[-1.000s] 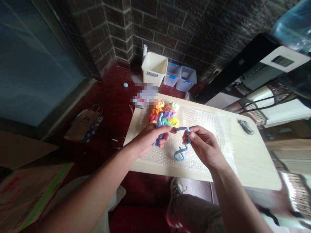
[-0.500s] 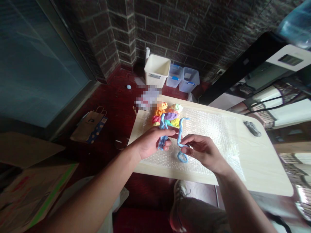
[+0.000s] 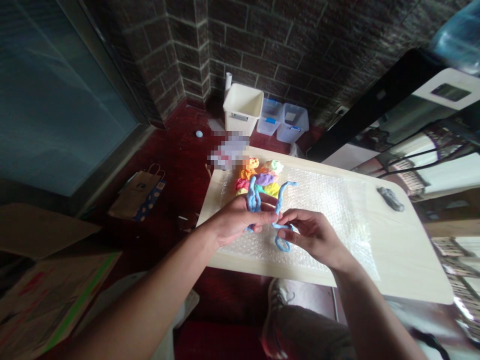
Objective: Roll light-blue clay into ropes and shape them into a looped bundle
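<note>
Now the blue clay rope (image 3: 279,212) is in both my hands, above the near-left part of the bubble wrap sheet (image 3: 330,200). My left hand (image 3: 234,220) is pinched shut on a bunched, doubled-up stretch of it, loops poking up past the fingers. My right hand (image 3: 311,232) is clamped on the thinner strand, thumb and fingertips together; one free end curls up and away to the right, a small loop hangs below onto the wrap.

Step in hand, as I judge it: shaping or joining the rope mid-air, the two hands nearly touching. Next move likely needs a light grip and slow feeding, since thin soft clay could stretch or snap.

Just beyond, the pile of coloured clay lumps (image 3: 260,177) sits at the far-left of the wooden table (image 3: 405,260). A small grey object (image 3: 390,198) lies far right on the table. On the floor: white bin (image 3: 243,107), two clear boxes (image 3: 287,120), paper bag (image 3: 140,192).

Writing: none readable; one patch by the table is blurred out.
</note>
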{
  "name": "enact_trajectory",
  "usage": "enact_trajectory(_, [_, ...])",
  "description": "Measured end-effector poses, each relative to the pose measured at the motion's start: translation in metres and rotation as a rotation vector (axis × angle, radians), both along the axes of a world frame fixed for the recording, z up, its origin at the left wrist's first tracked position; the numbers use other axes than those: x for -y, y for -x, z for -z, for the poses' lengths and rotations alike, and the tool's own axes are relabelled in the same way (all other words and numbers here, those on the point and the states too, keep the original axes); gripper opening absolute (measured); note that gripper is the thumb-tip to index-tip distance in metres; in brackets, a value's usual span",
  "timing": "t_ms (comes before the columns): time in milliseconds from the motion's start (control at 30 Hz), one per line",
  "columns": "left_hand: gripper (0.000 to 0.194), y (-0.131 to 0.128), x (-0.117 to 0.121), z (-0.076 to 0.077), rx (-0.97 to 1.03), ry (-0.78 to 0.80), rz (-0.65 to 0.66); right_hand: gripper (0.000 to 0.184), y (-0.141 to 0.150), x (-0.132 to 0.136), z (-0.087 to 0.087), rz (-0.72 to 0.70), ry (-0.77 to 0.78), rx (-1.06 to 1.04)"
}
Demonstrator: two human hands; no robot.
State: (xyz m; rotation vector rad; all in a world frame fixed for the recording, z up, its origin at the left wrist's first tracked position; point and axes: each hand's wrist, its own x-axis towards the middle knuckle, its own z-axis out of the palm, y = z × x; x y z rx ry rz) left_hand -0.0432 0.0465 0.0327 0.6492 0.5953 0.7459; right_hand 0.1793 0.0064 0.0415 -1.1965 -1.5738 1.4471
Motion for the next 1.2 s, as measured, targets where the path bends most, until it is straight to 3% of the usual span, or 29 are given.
enact_trajectory(233, [0.043, 0.0, -0.001, 0.002, 0.026, 0.011, 0.001, 0.02, -0.001, 0.001, 0.004, 0.008, -0.008, 0.037])
enact_trajectory(500, [0.036, -0.001, -0.003, 0.002, 0.01, 0.056, -0.068, 0.024, -0.002, 0.0, 0.01, -0.003, -0.065, 0.317])
enact_trajectory(733, [0.034, -0.002, -0.003, 0.002, -0.013, 0.041, -0.141, 0.026, 0.003, 0.0, 0.001, 0.002, -0.044, 0.29])
enact_trajectory(1200, [0.035, -0.002, -0.006, 0.005, 0.011, -0.02, -0.131, 0.028, -0.001, -0.001, 0.008, 0.017, -0.029, 0.231])
